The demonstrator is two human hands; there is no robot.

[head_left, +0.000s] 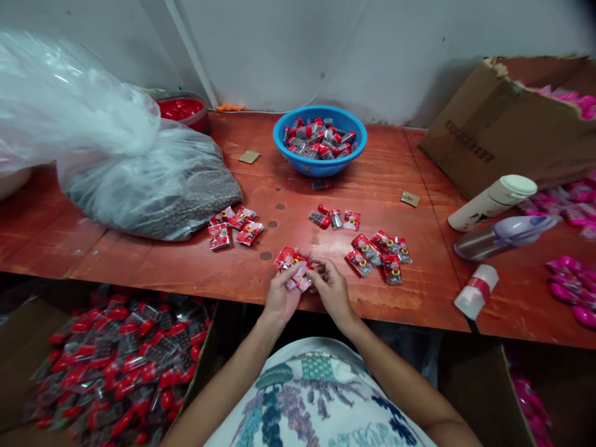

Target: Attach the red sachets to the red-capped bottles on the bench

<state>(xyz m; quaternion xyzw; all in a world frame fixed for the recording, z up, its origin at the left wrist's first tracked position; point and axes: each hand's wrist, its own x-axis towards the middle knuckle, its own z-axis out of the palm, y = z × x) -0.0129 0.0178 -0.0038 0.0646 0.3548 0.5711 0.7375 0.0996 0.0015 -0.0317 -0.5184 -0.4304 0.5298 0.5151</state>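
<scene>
At the near edge of the red-brown table point(186, 261), my left hand point(280, 295) and my right hand point(331, 289) pinch a small stack of red and clear packets point(293, 267) between them. Both hands have their fingers closed on the stack. More of the same packets lie in a group to the right point(379, 253) and another group to the left point(233, 226). A few small red-capped pieces point(333, 217) lie farther back. A blue bowl point(321, 166) of red-capped vials stands behind them.
A large clear plastic bag point(116, 155) of dark pellets fills the left. A red tub point(184, 108) is behind it. A cardboard box point(503, 124), two bottles point(493, 202) and pink packets point(572, 292) lie right. A box of packed red items point(116, 366) sits below left.
</scene>
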